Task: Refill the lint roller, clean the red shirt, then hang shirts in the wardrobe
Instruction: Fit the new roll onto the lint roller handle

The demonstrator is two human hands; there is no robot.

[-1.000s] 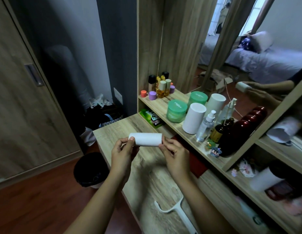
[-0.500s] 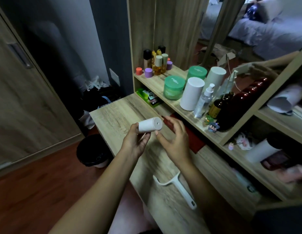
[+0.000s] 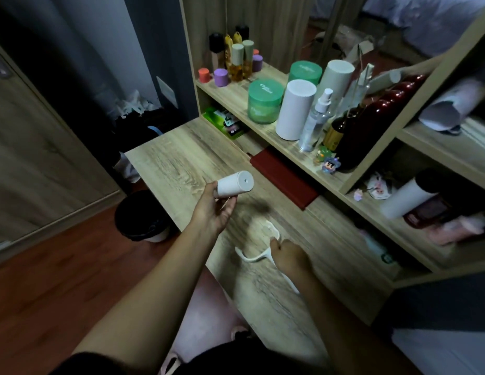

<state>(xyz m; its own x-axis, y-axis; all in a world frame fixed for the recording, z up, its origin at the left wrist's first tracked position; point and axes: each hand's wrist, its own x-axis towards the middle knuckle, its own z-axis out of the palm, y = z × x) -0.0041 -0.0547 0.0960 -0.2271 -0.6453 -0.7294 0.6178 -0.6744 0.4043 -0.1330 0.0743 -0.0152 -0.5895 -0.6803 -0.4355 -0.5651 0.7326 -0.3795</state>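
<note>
White plastic marked both pieces that mattered. The lint roller handle lay flat on the desk, its long stem running from the near edge away and to the left and ending in a curved arm. Motion blur smeared that far end, so I could not tell whether a bare spindle showed there. The right hand sat directly on the handle's neck, knuckles up, with the fingers curled down around it in what looked like a grip. Nothing showed the handle raised off the wood. Beyond the handle and to its left, the left hand held the refill roll in the air, fingers and thumb wrapped round its lower end. The roll's long axis tilted up and to the right, and its flat end cap, with a small centre hole, faced away from the palm. By my reading the refill step was only starting. The roll was near the handle but clear of it, and the coming move would turn on lining that hole up with the handle's spindle. The right hand was the nearer one to bring the handle across.
</note>
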